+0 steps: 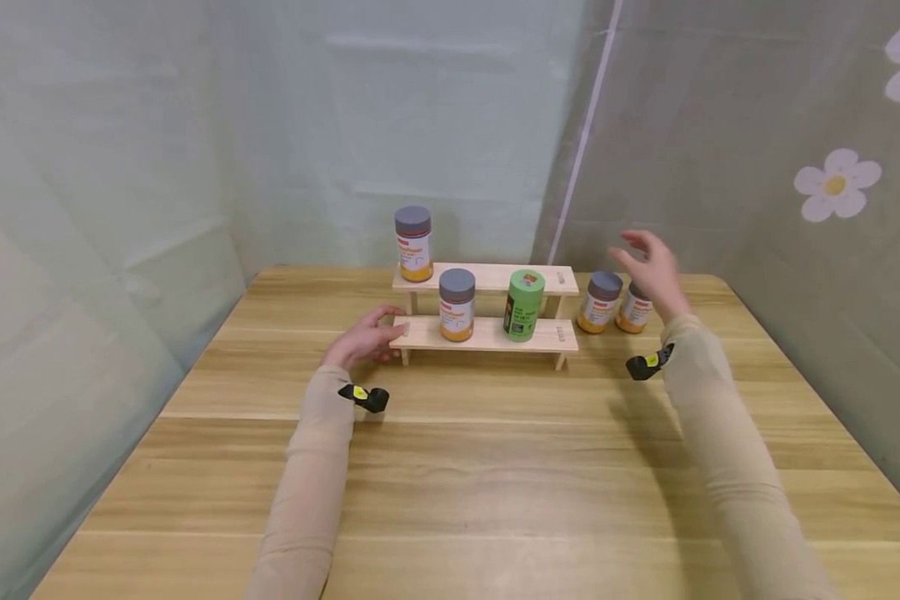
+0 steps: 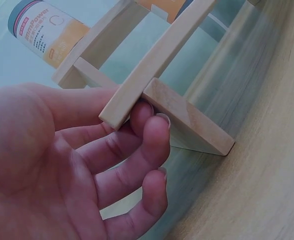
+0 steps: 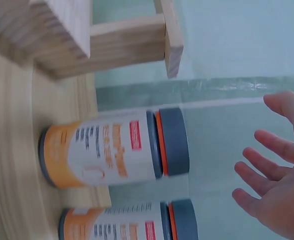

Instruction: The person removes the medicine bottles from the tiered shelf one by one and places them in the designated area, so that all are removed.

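Left hand grips wooden rack by left end of lower tier, fingers curled beneath. Rack stands near far edge of desk. Right hand, fingers apart, holding nothing, hangs above two grey-lidded jars toward desk's far right corner, just beside rack. Rack likely light, stiff; best held by tier ends. Jars probably rigid, smooth, slightly slippery; take round body.

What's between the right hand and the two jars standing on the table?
Nothing. The right wrist view shows an open gap between the right hand and both the stand-side jar and the outer jar, with only the backdrop behind.
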A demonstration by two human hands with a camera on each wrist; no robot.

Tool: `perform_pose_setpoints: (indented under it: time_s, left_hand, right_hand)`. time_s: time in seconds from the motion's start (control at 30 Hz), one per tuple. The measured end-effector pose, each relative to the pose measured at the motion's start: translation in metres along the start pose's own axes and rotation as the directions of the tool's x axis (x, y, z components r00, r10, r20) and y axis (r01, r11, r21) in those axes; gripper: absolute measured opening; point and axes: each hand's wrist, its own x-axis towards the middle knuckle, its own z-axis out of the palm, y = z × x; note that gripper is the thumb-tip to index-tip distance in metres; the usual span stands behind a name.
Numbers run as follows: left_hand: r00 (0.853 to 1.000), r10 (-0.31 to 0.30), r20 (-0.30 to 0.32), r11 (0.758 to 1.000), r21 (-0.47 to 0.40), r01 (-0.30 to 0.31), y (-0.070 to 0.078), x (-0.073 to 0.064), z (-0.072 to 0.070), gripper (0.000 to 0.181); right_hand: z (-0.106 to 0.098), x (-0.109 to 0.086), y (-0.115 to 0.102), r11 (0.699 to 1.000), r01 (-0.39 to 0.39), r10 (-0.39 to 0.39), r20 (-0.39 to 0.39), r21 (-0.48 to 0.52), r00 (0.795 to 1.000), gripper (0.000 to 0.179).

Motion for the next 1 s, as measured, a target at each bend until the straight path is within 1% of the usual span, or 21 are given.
perform_pose_setpoints:
  time_s: [0.17,0.37,0.57,0.8,0.87,1.0]
  left_hand:
    - [1.000,-0.004,0.003,1.000,0.009,0.004,-0.002,0.001,-0.001,0.053]
    - [1.000,0.003,-0.009,1.000,0.018,-0.003,-0.004,0.001,-0.003,0.054]
    - [1.000,0.008,-0.030,1.000,0.010,-0.008,-0.004,0.000,-0.004,0.053]
    - [1.000,0.005,-0.030,1.000,-0.002,-0.005,-0.005,0.000,-0.005,0.056]
    - [1.000,0.008,-0.025,1.000,-0.014,-0.008,-0.006,0.001,-0.005,0.057]
    - [1.000,0.014,-0.017,0.999,-0.051,-0.015,-0.006,0.003,-0.005,0.059]
  right_hand:
    - [0.012,0.005,-0.010,0.999,0.008,-0.008,-0.013,0.051,1.000,0.056]
    - [0.029,0.010,-0.026,0.989,0.013,-0.016,0.016,0.148,1.000,0.053]
    - [0.043,0.010,-0.043,0.974,0.031,-0.043,0.052,0.223,0.998,0.052]
    - [0.058,0.011,-0.055,0.946,0.030,-0.061,0.084,0.322,0.995,0.048]
    - [0.061,0.012,-0.059,0.939,0.023,-0.055,0.085,0.343,0.995,0.045]
    - [0.066,0.014,-0.065,0.916,0.001,-0.042,0.092,0.402,0.995,0.044]
